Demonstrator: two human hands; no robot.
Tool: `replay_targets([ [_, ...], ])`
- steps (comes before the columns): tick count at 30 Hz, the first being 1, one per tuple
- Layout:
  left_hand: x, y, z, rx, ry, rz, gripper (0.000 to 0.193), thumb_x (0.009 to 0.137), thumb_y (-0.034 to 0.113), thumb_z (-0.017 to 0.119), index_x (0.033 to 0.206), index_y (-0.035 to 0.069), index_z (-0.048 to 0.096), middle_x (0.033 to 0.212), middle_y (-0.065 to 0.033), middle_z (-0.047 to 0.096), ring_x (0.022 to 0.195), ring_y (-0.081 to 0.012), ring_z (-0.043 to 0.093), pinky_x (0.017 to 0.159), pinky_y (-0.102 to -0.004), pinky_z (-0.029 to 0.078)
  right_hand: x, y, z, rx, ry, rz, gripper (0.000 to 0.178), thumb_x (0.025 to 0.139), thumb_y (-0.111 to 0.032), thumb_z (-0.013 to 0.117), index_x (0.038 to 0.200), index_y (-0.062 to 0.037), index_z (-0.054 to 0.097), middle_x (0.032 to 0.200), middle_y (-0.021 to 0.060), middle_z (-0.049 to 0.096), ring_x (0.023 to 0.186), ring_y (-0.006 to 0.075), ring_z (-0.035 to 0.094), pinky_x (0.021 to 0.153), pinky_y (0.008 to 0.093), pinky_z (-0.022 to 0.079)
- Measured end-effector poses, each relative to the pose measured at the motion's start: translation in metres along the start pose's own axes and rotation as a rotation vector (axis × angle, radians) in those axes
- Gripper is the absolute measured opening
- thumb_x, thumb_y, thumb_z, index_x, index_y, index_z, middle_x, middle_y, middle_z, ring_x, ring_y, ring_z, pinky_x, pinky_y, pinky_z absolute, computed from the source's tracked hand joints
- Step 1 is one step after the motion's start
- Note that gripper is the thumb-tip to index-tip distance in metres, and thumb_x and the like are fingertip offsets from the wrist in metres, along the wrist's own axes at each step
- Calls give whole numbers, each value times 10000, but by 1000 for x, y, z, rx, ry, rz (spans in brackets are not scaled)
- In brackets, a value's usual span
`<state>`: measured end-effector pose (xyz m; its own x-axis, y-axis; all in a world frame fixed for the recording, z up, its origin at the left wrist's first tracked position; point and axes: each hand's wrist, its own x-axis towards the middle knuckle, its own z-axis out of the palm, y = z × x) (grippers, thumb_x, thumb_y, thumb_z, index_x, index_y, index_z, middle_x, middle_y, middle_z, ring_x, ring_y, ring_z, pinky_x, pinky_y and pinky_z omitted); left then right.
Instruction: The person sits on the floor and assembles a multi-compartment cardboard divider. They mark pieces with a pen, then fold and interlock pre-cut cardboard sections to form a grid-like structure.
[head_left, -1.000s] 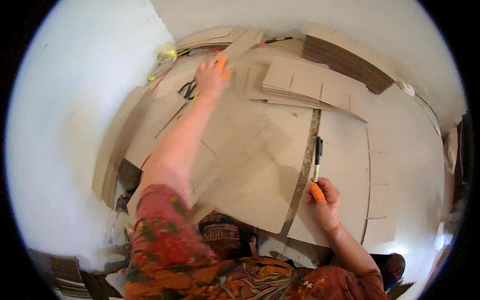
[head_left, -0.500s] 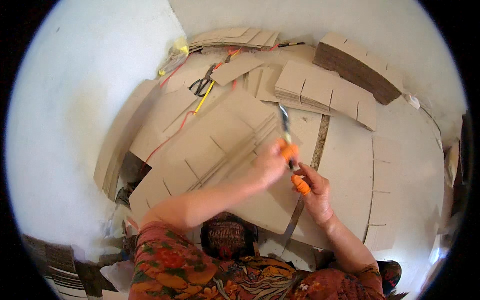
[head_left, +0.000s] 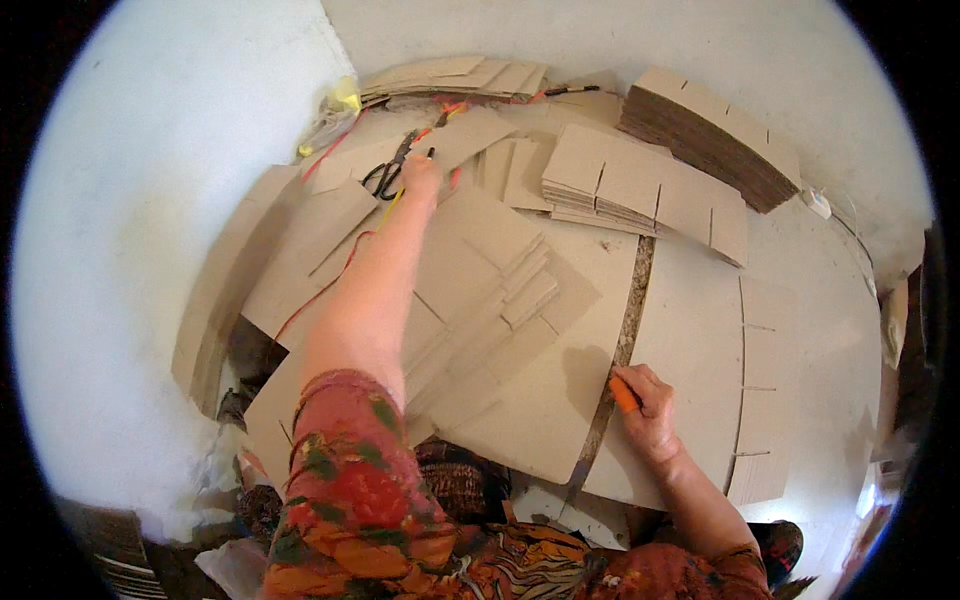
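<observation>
My left arm reaches far forward, and my left hand (head_left: 424,178) is closed beside black-handled scissors (head_left: 384,181). A slim black-tipped tool (head_left: 431,153) pokes out past its fingers; the rest of it is hidden. Cardboard sheets lie under that hand. Nearer to me on the right, my right hand (head_left: 648,415) has curled fingers, close to the dark gap (head_left: 625,335) between boards. An orange finger cover (head_left: 624,396) shows on it, and whatever the fingers hold, if anything, is hidden. Slotted cardboard pieces (head_left: 530,285) lie on the large sheet between my hands.
A stack of slotted cardboard (head_left: 650,190) sits at the back, with a taller stack (head_left: 700,135) behind it. More sheets (head_left: 450,75) lie by the far wall. A red cord (head_left: 345,262) runs along the left. A slotted strip (head_left: 760,385) lies on the right.
My left hand has moved far forward and left, away from my right hand, with the slim tool. My right hand has come down slightly toward me, and its fingers have curled in.
</observation>
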<state>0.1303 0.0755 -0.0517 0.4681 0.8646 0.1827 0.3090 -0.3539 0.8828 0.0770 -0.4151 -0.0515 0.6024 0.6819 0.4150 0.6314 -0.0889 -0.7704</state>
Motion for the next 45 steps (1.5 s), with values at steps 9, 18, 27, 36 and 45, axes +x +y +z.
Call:
replay_targets([
  [9, -33, 57, 17, -185, -228, -140, 394, 875, 233, 509, 1224, 51, 491, 1051, -129, 593, 933, -244, 558, 857, -330, 406, 2, -2, -1, 30, 2, 45, 148, 781, 29, 594, 928, 12, 602, 795, 157, 598, 670, 282, 593, 593, 314, 473],
  [18, -46, -70, -155, 880, 506, -430, 541, 875, 447, 415, 1229, 43, 475, 1286, -153, 446, 1172, -275, 440, 958, -467, 329, 2, -5, 1, 96, -26, 110, 154, 788, 31, 582, 938, 10, 607, 791, 151, 590, 677, 248, 579, 607, 302, 460],
  [27, -27, -98, -157, 292, 216, -191, 587, 848, 417, 492, 1254, -2, 427, 1310, -183, 414, 1215, -279, 392, 988, -398, 317, 0, -4, 0, 49, -20, 60, 170, 780, 20, 591, 950, 18, 602, 814, 159, 596, 689, 269, 592, 613, 316, 473],
  [36, -112, 62, -16, 335, -168, 535, 457, 848, 259, 563, 1203, -16, 475, 1286, -180, 443, 1198, -314, 415, 1023, -370, 311, -5, 14, -4, -3, -16, 24, 135, 780, -34, 584, 911, -3, 597, 830, 166, 590, 713, 337, 583, 637, 362, 486],
  [45, -255, 185, 179, 626, -540, 950, 585, 832, 267, 600, 1321, 45, 366, 1449, -141, 188, 1316, -333, 219, 1055, -467, 242, -66, -24, -62, -69, 110, -38, 219, 762, -40, 623, 971, 6, 576, 946, 175, 575, 851, 347, 572, 724, 373, 488],
])
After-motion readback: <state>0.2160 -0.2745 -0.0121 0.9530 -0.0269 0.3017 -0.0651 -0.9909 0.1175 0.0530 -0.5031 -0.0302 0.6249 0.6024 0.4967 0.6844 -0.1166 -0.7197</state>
